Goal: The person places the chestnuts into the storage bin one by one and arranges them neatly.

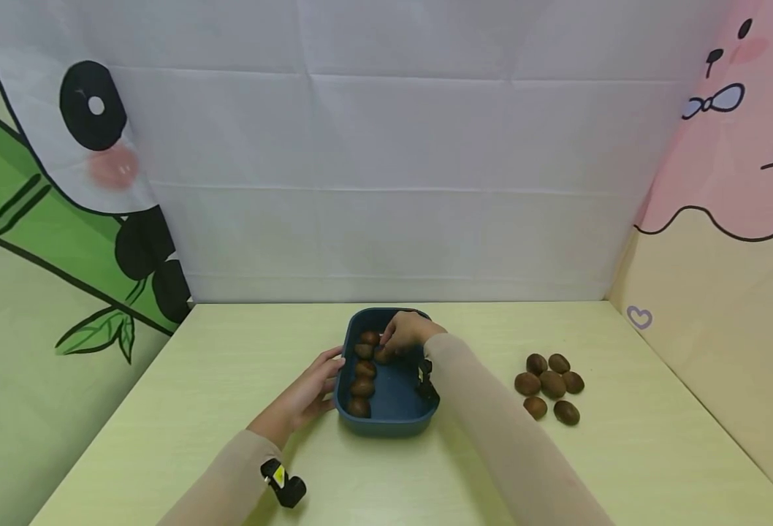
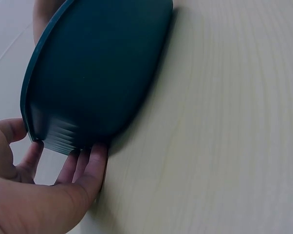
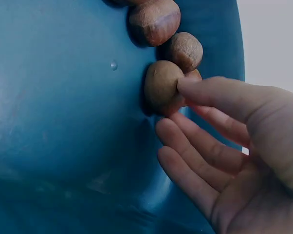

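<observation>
A blue plastic tub (image 1: 396, 427) stands on the table, with several brown chestnuts (image 1: 360, 408) lined up along its left inner wall. My right hand (image 1: 409, 330) reaches into the far part of it. Between thumb and fingers it pinches one chestnut (image 3: 162, 87), which sits low beside the row; in the right wrist view other chestnuts (image 3: 156, 22) lie close by. My left hand (image 1: 310, 387) is at the tub's left side, fingertips touching the outside of the wall (image 2: 93, 83), fingers mostly straight.
A loose group of several chestnuts (image 1: 553, 384) lies on the table (image 1: 636, 453) to the right of the tub, beyond the right forearm. A white cloth backdrop (image 1: 393, 219) rises behind the table's far edge, with printed side panels (image 1: 709, 292) left and right.
</observation>
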A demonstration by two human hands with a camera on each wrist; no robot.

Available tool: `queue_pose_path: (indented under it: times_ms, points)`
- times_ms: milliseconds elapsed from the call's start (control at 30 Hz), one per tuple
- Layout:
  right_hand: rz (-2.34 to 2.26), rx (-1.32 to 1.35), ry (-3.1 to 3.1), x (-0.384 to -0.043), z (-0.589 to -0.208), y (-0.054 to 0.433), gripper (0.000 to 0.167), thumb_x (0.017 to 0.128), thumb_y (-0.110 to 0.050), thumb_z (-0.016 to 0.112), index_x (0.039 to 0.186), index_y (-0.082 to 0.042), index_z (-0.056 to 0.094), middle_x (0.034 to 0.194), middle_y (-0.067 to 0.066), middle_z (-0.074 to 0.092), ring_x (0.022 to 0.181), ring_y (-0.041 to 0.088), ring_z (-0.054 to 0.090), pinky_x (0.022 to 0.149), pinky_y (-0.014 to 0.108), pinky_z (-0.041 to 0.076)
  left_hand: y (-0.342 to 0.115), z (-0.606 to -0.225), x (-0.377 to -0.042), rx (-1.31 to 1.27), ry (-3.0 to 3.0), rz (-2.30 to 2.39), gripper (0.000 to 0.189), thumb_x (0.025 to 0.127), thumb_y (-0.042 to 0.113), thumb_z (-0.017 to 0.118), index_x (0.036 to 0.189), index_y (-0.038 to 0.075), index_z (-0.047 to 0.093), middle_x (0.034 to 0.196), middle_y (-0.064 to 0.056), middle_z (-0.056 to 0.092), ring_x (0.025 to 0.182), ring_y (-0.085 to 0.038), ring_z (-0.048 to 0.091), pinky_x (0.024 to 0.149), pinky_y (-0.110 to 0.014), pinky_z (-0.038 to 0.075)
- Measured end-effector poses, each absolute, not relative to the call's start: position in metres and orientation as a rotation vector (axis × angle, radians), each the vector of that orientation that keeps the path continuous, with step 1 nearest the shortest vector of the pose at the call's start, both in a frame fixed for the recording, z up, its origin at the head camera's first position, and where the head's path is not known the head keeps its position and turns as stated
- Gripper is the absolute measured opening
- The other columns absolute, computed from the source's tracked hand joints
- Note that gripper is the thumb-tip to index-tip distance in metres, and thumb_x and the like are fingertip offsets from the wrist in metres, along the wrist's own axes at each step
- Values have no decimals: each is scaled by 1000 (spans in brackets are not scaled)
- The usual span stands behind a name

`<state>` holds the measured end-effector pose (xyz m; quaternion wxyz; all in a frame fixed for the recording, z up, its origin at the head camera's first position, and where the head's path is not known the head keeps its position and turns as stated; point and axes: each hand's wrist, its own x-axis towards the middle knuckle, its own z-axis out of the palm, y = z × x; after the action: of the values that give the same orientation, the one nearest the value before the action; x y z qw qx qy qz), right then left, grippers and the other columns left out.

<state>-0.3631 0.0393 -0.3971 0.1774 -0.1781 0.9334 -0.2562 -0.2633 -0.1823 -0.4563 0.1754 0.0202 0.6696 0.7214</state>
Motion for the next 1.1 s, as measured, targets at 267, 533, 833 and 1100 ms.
queue_pose_path:
  times_ms: [267, 533, 833, 1100]
  points:
    - [-762, -449, 2707, -364, -401, 38, 19, 88, -20, 78, 103, -8, 77, 83, 3, 71, 77, 20, 69, 73, 31, 54, -182, -455, -263, 58, 1914, 2028, 56, 106, 36, 45, 156, 20, 27, 146, -22, 44, 125, -29, 54, 95, -44, 47]
    - [-783, -386, 2868, -366, -411, 36, 14, 88, -20, 79, 88, -6, 78, 84, 4, 69, 72, 18, 62, 67, 34, 52, -181, -456, -262, 45, 1909, 2039, 57, 106, 37, 47, 156, 20, 26, 148, -22, 42, 131, -32, 50, 99, -47, 45]
    - [-760, -435, 2902, -368, -405, 38, 15, 88, -19, 78, 81, -6, 77, 70, 4, 67, 61, 15, 55, 60, 31, 47, -181, -454, -261, 48, 1901, 2045, 58, 105, 37, 47, 157, 21, 26, 148, -23, 41, 130, -32, 50, 95, -45, 47]
    - [-750, -631, 2896, -356, -373, 48, 20, 93, -10, 67, 111, -4, 75, 110, 10, 70, 85, 21, 62, 79, 37, 50, -181, -454, -262, 34, 1915, 2043, 56, 106, 35, 47, 156, 20, 27, 147, -22, 42, 130, -32, 50, 96, -46, 46]
